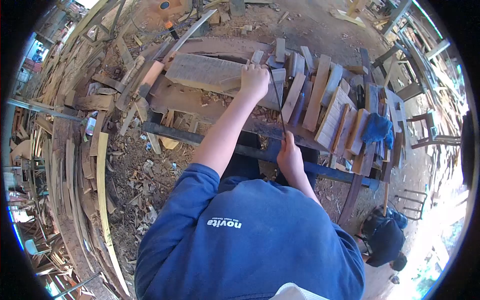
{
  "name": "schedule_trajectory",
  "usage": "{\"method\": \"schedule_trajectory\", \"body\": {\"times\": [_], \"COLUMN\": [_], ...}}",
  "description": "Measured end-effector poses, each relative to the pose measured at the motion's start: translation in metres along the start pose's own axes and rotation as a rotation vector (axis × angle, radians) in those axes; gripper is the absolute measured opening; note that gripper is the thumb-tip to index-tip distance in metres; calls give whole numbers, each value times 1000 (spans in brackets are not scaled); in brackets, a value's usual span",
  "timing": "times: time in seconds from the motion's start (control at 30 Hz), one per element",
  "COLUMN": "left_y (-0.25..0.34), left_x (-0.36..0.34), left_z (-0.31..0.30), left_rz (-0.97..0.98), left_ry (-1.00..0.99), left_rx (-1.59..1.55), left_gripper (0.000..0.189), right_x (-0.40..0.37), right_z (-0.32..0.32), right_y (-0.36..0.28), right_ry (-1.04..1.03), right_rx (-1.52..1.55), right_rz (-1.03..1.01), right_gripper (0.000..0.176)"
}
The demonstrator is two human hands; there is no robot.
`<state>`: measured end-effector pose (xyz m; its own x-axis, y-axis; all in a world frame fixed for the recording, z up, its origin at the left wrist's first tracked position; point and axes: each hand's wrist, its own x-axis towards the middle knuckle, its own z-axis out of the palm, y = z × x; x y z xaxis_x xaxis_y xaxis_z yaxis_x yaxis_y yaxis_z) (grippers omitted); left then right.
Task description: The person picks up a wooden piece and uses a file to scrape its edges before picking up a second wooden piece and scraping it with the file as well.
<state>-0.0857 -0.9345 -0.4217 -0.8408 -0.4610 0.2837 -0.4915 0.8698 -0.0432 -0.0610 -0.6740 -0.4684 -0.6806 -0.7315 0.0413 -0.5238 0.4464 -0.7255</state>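
Observation:
My left hand [255,81] is closed in a fist over the right part of a thick wooden board [202,72]. A smaller wood piece [278,79] lies right beside it; what the fingers grip is hidden. My right hand [291,156], nearer my body, is wrapped round the lower end of a long, thin, dark blade-like tool [277,95]. The tool slants up from that hand past the wood piece to the knuckles of my left hand. Its exact kind does not show, as I see it edge-on.
Several wooden blocks [316,95] stand in a row on the right of the bench, with a blue cloth [377,128] among them. A dark beam [240,148] runs along the front. Scrap planks [102,200] lie left. Another person [384,232] is low at the right.

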Motion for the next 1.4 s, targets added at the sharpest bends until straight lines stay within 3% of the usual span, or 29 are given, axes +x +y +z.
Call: {"method": "schedule_trajectory", "body": {"times": [0.17, 0.23, 0.43, 0.7, 0.8, 0.93, 1.13, 1.4], "left_y": [3, 4, 7, 6, 7, 9, 10, 9], "left_x": [2, -1, -3, -1, -1, -5, -8, -3], "left_z": [6, 8, 5, 7, 11, 9, 6, 8], "left_rz": [-65, -44, -59, -65, -77, -65, -58, -73], "left_ry": [-19, 53, 67, 50, 90, 75, 70, 75], "left_rx": [-24, 3, 27, 3, 27, 53, 73, 45], "left_gripper": [35, 18, 15, 15, 15, 16, 17, 17], "right_x": [1, 19, 57, -11, -17, 19, 58, -17], "right_z": [-2, -11, -5, 4, 6, -5, -6, 22], "right_y": [-3, -17, -30, 9, 12, -12, -30, 15], "right_ry": [33, 14, 50, -24, 39, -16, 82, 44], "right_rx": [48, 17, -42, 26, 84, 35, 6, 82], "right_rz": [-11, -1, -64, 48, -40, 35, -65, 28], "right_gripper": [30, 29, 28, 35, 34, 30, 23, 33]}}
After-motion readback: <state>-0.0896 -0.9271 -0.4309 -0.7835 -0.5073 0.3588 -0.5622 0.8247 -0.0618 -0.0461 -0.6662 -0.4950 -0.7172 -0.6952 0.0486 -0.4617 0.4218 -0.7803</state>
